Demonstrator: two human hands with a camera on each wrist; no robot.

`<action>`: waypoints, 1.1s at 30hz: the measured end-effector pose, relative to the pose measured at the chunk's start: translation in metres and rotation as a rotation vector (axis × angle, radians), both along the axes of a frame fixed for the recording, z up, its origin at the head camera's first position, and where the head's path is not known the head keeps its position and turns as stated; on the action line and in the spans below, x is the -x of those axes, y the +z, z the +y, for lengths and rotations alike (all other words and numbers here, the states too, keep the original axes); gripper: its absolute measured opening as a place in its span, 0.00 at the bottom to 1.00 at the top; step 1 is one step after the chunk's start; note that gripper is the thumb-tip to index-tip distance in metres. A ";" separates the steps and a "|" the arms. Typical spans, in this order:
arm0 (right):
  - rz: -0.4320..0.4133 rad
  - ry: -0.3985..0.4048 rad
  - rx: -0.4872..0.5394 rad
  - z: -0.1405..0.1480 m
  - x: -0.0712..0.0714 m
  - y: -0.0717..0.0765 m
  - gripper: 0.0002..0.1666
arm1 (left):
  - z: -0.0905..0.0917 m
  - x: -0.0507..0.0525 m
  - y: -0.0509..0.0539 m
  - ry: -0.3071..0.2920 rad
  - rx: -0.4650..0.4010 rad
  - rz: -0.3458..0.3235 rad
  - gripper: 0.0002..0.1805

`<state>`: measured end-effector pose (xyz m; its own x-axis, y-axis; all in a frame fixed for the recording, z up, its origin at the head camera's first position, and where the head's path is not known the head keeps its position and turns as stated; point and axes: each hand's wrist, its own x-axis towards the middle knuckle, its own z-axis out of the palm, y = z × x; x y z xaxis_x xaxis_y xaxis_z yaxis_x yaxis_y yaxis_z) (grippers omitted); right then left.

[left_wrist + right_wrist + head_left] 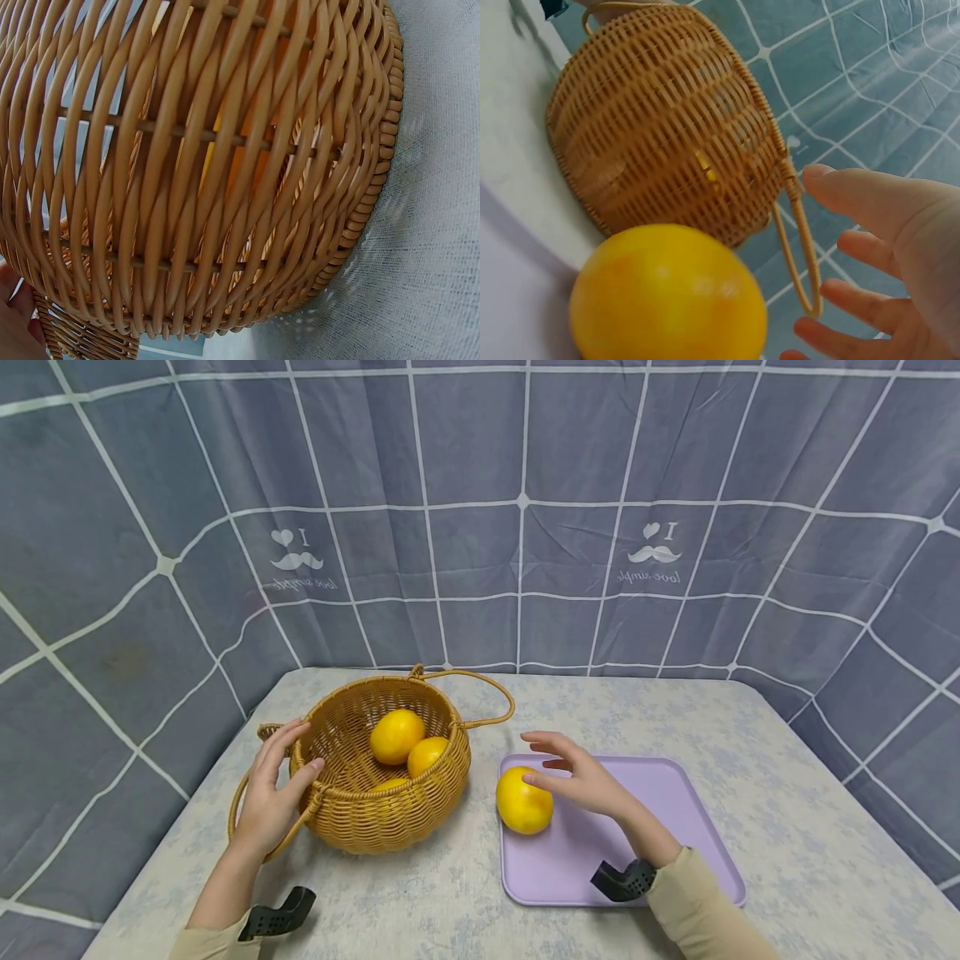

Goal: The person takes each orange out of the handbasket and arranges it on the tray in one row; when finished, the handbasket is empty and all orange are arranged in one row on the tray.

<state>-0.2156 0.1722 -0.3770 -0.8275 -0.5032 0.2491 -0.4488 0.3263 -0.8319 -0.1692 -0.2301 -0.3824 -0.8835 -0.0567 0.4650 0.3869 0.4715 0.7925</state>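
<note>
A round wicker basket (390,818) with two loop handles stands on the left, with oranges (397,737) inside. My left hand (266,802) is at its left rim, fingers extended and thumb apart, beside the near handle. In the left wrist view the basket's woven side (195,165) fills most of the picture, and only a bit of the hand (19,319) shows. Another orange (524,800) sits on the left part of a lilac tray (592,868). Just above and right of this orange, my right hand (577,777) spreads its fingers, holding nothing.
The table (405,910) has a pale mottled cover. A grey-blue curtain (480,552) with white grid lines hangs behind it and along both sides. The basket's far handle (510,697) sticks out toward the tray.
</note>
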 end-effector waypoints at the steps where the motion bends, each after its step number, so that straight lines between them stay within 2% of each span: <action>1: 0.001 -0.001 0.002 -0.001 0.001 0.003 0.32 | 0.000 0.000 0.000 0.000 -0.001 0.002 0.30; 8: 0.005 -0.020 0.018 -0.012 0.010 0.022 0.28 | -0.001 0.000 0.000 0.003 0.007 0.000 0.30; 14: -0.025 0.005 0.089 -0.029 0.015 0.042 0.25 | -0.001 0.000 0.001 -0.001 0.005 -0.004 0.30; 21: -0.051 0.053 0.191 -0.056 0.022 0.058 0.24 | 0.000 -0.001 0.001 0.006 -0.001 -0.022 0.30; 33: -0.089 0.085 0.259 -0.102 0.035 0.084 0.24 | 0.000 0.000 0.000 0.007 -0.003 -0.023 0.30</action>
<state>-0.2510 0.0701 -0.2930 -0.8095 -0.5006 0.3070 -0.3871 0.0619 -0.9200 -0.1689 -0.2299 -0.3824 -0.8935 -0.0639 0.4446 0.3654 0.4721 0.8023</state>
